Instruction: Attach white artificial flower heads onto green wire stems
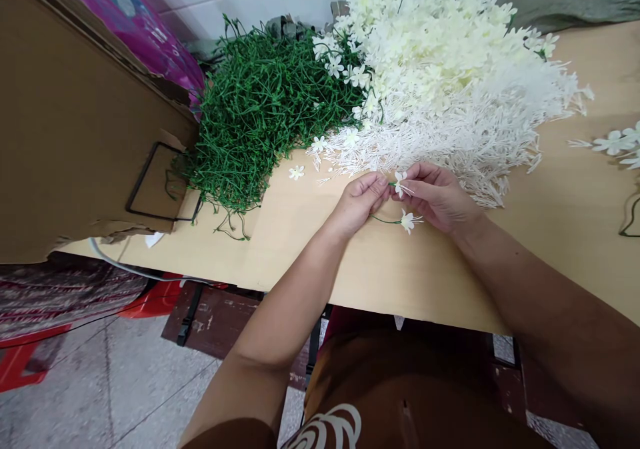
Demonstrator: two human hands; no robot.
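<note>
My left hand [361, 199] is closed, pinching a branched green plastic stem [385, 220] between thumb and fingers. One branch hangs below the fingers and carries a white artificial flower [407, 222] at its tip. Opposite it, my right hand [440, 199] is closed on another white flower [401, 185], whose thin white stamens point toward my right thumb. This flower sits at the end of a stem branch, right between my two hands. Just beyond my fingers spreads a pile of white stamen pieces [450, 135].
Green stems [265, 102] are heaped at the left, white flower heads [430, 35] at the back. A loose flower [297, 173] lies on the table [295, 242]. A cardboard box [75, 115] stands far left, near a black wire frame [141, 177]. Finished-looking flowers [615, 143] lie far right.
</note>
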